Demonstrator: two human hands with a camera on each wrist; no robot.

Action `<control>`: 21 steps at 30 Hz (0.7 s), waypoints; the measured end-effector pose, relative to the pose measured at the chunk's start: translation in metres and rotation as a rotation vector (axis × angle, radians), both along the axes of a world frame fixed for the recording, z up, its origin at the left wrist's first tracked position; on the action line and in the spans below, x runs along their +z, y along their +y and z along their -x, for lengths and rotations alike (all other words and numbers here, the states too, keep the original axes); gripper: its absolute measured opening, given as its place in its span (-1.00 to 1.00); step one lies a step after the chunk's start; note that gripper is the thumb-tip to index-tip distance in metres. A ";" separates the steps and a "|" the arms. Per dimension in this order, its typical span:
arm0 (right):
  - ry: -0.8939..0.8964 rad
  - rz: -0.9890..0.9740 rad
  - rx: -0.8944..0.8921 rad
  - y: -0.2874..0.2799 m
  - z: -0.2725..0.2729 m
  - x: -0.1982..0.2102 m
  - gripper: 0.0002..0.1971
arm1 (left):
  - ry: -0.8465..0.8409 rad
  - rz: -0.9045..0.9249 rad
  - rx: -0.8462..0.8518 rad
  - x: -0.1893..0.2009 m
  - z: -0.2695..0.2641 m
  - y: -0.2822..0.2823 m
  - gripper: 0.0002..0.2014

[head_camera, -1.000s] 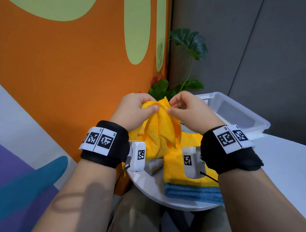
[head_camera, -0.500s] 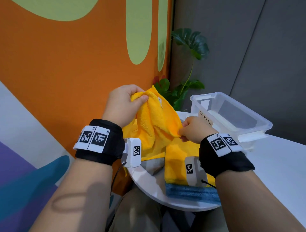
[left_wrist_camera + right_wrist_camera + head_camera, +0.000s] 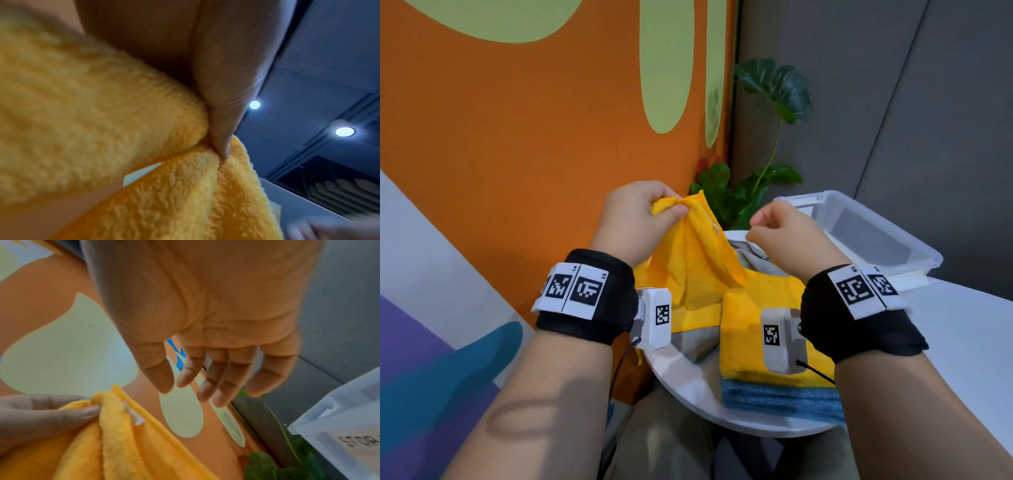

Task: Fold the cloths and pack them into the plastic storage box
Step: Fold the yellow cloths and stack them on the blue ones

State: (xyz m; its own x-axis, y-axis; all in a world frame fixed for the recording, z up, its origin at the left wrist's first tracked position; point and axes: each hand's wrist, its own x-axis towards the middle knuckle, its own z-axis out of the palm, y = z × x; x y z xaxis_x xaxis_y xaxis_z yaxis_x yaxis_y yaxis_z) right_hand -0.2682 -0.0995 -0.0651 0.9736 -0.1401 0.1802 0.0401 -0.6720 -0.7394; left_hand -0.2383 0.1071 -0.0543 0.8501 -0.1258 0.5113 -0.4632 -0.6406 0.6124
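Left hand [image 3: 635, 219] pinches a gathered corner of the yellow cloth [image 3: 695, 270] between thumb and fingers, holding it up so the rest hangs in loose pleats below the wrist; the left wrist view shows the thumb pressed into the bunched pile. Right hand [image 3: 780, 236], just beside that cloth on its far side, holds nothing, its fingers loosely bent and parted in the right wrist view, and it does not touch the fabric. Below both wrists, on the round white table [image 3: 688, 387], lies a folded yellow cloth [image 3: 746, 329] stacked on a folded blue cloth [image 3: 780, 401], with a grey cloth [image 3: 693, 346] showing beneath and beyond them. Beyond the right hand stands the plastic storage box [image 3: 876, 236], open, and no cloth can be seen in the part of it that shows. Judging from this, the work is in its early middle: two cloths look folded, the raised one is not yet folded, the grey one looks unfolded, and the packing has not begun.
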 end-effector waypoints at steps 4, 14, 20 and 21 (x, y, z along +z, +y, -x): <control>-0.197 -0.062 0.136 0.012 0.006 0.011 -0.89 | -0.007 -0.030 -0.055 -0.003 0.002 -0.008 -0.96; -0.093 0.116 0.145 0.014 0.008 0.010 -0.47 | -0.049 -0.021 -0.141 -0.004 0.004 -0.019 -0.97; -0.131 -0.056 0.145 0.012 0.003 0.010 -0.83 | -0.055 -0.050 -0.138 -0.004 0.004 -0.021 -0.97; -0.139 -0.064 0.138 0.012 0.002 0.010 -0.88 | -0.050 -0.052 -0.136 -0.004 0.003 -0.021 -0.96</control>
